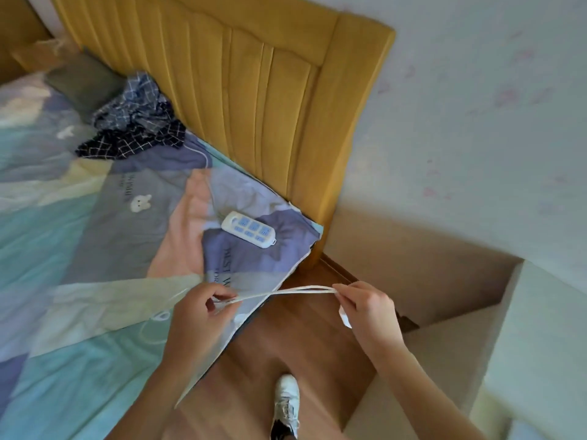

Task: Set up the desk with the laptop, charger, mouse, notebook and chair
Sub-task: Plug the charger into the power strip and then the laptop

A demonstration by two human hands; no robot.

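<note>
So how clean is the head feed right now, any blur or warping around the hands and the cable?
Head view: soft daylight, no glare. Wide-angle bending curves the yellow headboard and the walls toward the edges. The left hand, right hand and white cable between them are slightly motion-smeared. The power strip on the bedspread reads sharper; corners are mushy.

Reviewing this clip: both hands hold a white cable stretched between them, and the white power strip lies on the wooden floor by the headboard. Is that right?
Not quite. In the head view the power strip lies on the bedspread, near the headboard, not on the floor. The rest holds: left hand and right hand hold the white cable between them.
</note>
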